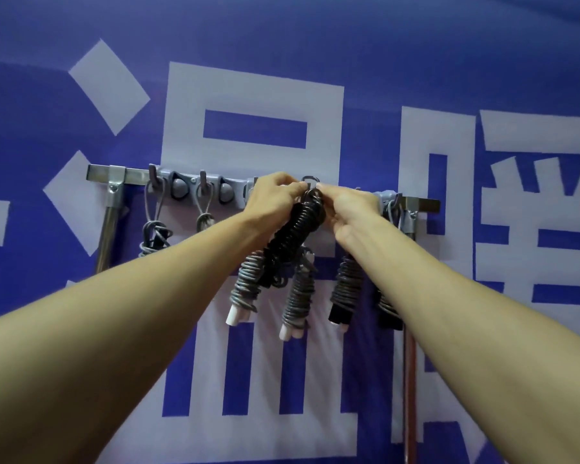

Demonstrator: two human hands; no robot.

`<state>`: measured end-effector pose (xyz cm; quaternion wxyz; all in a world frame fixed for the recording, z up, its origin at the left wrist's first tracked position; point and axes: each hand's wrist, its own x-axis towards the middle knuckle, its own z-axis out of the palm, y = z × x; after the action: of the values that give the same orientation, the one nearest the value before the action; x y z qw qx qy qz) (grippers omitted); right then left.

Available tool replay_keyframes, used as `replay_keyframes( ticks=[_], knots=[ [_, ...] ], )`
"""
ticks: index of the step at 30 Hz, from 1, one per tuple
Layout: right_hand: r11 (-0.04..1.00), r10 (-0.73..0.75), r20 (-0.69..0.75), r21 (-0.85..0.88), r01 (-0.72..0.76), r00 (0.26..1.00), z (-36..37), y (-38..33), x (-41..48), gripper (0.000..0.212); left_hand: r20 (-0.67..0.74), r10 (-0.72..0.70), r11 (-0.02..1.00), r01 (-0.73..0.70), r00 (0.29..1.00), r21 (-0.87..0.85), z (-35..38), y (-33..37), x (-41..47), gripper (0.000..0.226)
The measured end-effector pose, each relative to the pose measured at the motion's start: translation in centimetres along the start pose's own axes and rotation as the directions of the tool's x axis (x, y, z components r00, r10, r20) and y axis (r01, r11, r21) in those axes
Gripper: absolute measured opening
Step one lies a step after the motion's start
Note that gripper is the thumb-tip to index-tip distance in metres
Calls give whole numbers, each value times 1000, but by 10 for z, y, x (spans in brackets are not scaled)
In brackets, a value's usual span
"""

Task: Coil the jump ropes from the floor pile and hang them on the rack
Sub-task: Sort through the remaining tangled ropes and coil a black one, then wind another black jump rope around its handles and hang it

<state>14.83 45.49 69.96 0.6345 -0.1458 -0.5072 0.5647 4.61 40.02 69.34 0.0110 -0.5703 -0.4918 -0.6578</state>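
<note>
A grey hook rack [211, 190] runs along a metal bar on the wall at mid height. My left hand [272, 199] and my right hand [344, 209] meet at the rack's middle, both pinching the top loop of a black coiled jump rope [293, 236] at a hook. The bundle hangs down between my wrists. Several grey coiled ropes hang from the rack: one with white handles [245, 289], another with white handles [297, 296], one with a black handle [345, 289], and a loose one [153, 236] at the left. The hook under my fingers is mostly hidden.
A blue banner with large white characters [252, 95] covers the wall behind the rack. A metal stand pole [108, 229] drops from the bar's left end, and a reddish pole [409, 380] stands at the right. One short loop [204, 212] hangs from the second hook.
</note>
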Motion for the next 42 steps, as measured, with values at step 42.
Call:
replay_keyframes(
  ticks=[42],
  knots=[
    [96,704,102,-994,48,703,-283,223,-376,12,660,-597,795,229,457,561,24,-150,-508,23]
  ],
)
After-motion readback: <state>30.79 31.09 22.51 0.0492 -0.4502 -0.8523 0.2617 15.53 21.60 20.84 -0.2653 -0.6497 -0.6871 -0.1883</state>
